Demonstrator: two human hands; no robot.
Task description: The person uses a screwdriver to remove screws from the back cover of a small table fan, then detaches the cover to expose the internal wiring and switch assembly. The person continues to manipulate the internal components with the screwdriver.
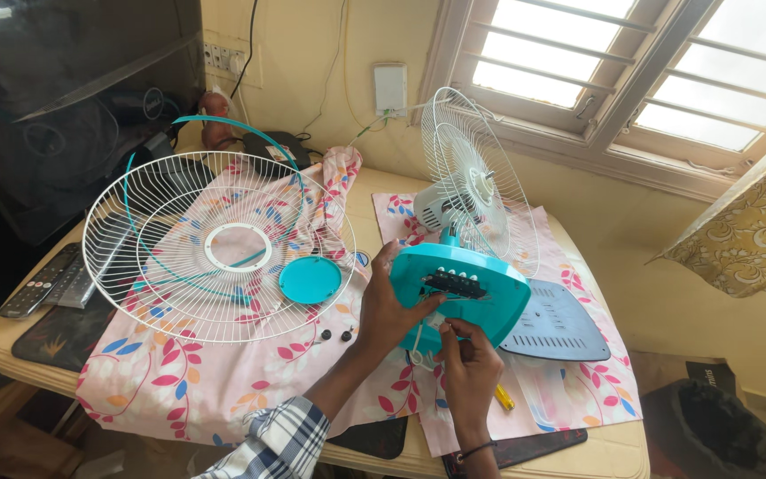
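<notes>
Head view shows one fan base [476, 288], teal, tilted up at frame centre on a floral cloth [223, 372] over the surface [613, 452]. One grille [480, 182] stands behind it on the motor [432, 208]; a second grille [214, 244] lies flat at the left with one teal ring [223, 129] rising above it. One teal round cap [310, 279] rests at its lower right, and two small black knobs [336, 335] lie just below. One grey panel [556, 324] lies right of the base. Two remotes [46, 282] sit at the far left. The left hand [387, 310] grips the base's left edge, fingers curled on it. The right hand [467, 364] is below the base, fingers pinched together on something white, too small to tell.
</notes>
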